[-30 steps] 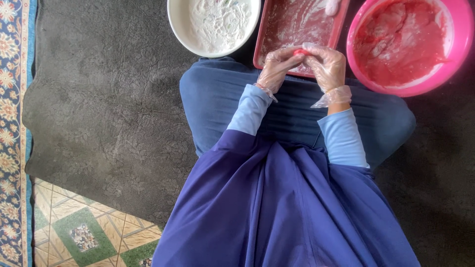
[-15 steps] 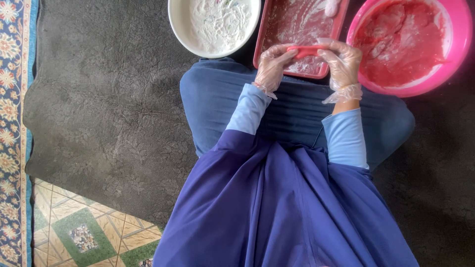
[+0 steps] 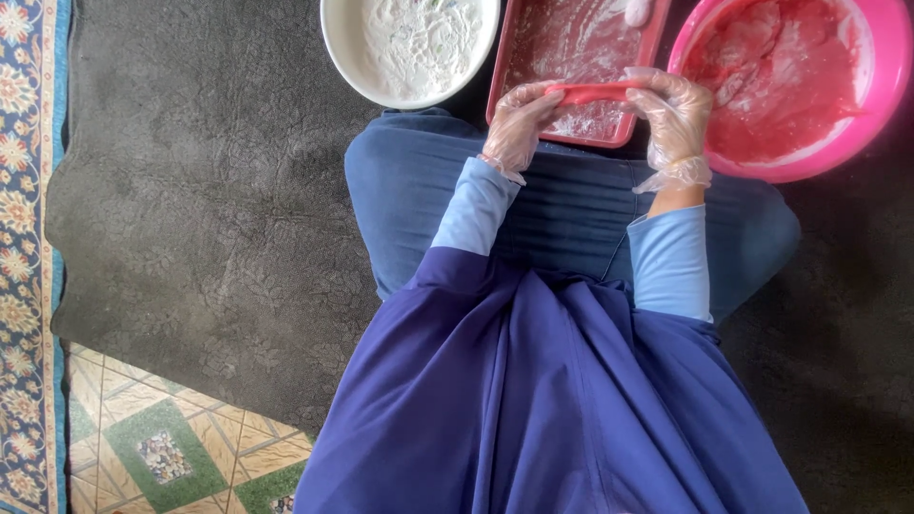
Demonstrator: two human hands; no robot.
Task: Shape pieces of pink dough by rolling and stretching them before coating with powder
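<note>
red strip (image 3: 592, 92) — between left hand (image 3: 519, 128) | right hand (image 3: 674, 116) — over tray (image 3: 571, 43)

Thin clear plastic gloves (image 3: 678, 105) — glossy pink plastic bowl (image 3: 881, 95), rough dark mat (image 3: 190, 190).

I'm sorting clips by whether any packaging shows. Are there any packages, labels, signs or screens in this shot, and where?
None in view: no package, label, sign or screen.
What is there is open ware only: a white round bowl top centre, a red rectangular tray beside it, a pink round basin top right.
The gloved left hand and right hand hold a red strip over the tray.
</note>
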